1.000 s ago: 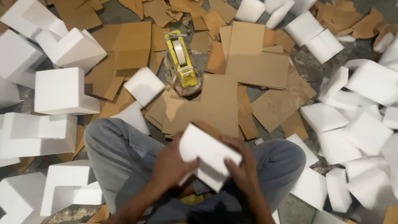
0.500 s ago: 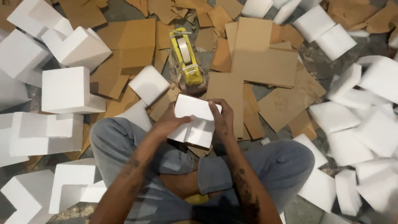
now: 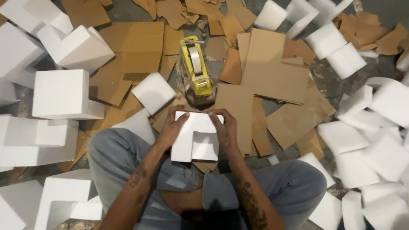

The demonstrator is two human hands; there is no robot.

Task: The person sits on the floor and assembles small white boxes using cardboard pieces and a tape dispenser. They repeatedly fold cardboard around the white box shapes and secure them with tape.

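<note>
I sit cross-legged on the floor in blue jeans, holding a white foam corner piece (image 3: pixel 195 136) above my lap. My left hand (image 3: pixel 174 127) grips its left edge and my right hand (image 3: pixel 224 130) grips its right edge. The piece has a square notch cut into its lower middle. Just beyond it, a yellow tape dispenser (image 3: pixel 197 68) with a white tape roll rests on cardboard.
Brown cardboard pieces (image 3: pixel 272 76) litter the floor ahead. White foam blocks (image 3: pixel 64 93) pile up on the left, and more foam pieces (image 3: pixel 366 140) spread on the right. A small foam square (image 3: pixel 153 91) lies left of the dispenser.
The foam piece has turned from a tilted position to flat and squared in both hands, held a little forward of my lap. The view has shifted slightly.
</note>
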